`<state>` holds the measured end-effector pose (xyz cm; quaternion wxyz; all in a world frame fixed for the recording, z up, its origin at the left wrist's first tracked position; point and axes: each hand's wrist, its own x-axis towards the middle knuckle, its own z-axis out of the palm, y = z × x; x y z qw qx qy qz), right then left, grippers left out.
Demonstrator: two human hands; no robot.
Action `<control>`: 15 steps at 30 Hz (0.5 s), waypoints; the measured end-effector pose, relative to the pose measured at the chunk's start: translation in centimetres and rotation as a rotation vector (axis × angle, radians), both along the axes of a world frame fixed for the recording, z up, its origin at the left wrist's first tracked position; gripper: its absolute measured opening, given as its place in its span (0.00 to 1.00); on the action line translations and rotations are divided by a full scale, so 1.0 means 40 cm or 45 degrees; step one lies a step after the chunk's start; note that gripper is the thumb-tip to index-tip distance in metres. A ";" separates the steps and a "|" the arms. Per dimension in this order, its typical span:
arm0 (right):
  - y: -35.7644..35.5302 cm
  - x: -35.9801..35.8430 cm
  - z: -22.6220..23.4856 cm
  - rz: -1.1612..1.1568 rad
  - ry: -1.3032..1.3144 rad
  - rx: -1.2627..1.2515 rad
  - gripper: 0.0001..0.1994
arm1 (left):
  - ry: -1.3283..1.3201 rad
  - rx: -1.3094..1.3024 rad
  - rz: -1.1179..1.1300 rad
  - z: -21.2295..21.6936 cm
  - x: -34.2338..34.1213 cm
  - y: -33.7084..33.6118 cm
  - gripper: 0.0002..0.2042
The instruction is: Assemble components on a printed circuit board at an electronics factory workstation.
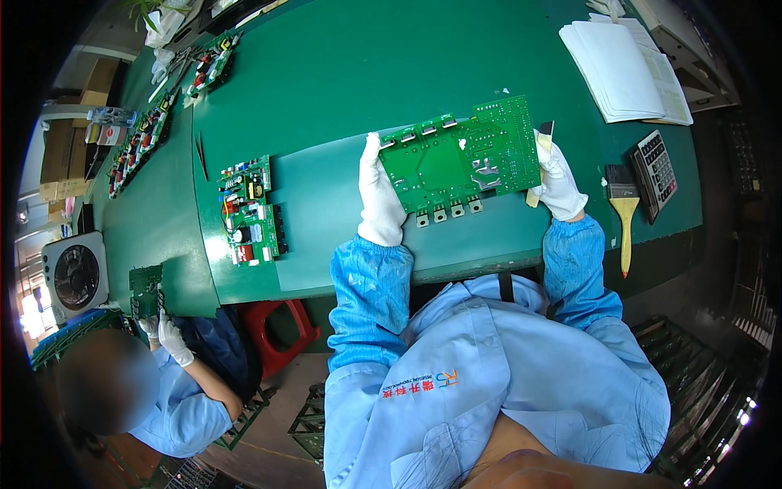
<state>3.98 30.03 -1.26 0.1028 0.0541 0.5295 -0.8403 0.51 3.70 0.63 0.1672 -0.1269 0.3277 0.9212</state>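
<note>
A green circuit board (460,159) is raised over the table with its solder side toward me. Metal-tabbed components stick out along its upper and lower edges, and shiny solder patches show on its face. My left hand (380,196), in a white glove, grips the board's left end. At the right end my gloved right hand (560,181) is closed at the board's edge. A thin pale-yellow tool with a dark flat tip (545,130) is also in that hand; its exact kind is unclear. The fingers behind the board are hidden.
Left of my hands lies another populated circuit board (247,212), with black tweezers (201,155) beyond it. More boards (145,143) line the far left. At right are a brush (623,212), a calculator (656,175) and papers (619,69). A co-worker (175,383) holds a board near a fan (75,273).
</note>
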 end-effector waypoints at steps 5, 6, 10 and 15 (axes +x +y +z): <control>0.001 0.000 -0.002 0.027 0.006 -0.013 0.15 | 0.015 -0.013 0.015 -0.005 0.001 -0.002 0.25; -0.001 0.001 -0.001 0.015 0.006 -0.027 0.15 | 0.027 -0.028 0.020 -0.003 0.001 0.000 0.25; 0.004 -0.001 -0.005 0.041 0.028 -0.044 0.14 | -0.009 -0.022 0.020 0.006 0.003 0.001 0.23; 0.002 -0.001 0.002 0.034 0.020 -0.043 0.13 | -0.005 -0.079 0.029 0.001 0.000 0.004 0.24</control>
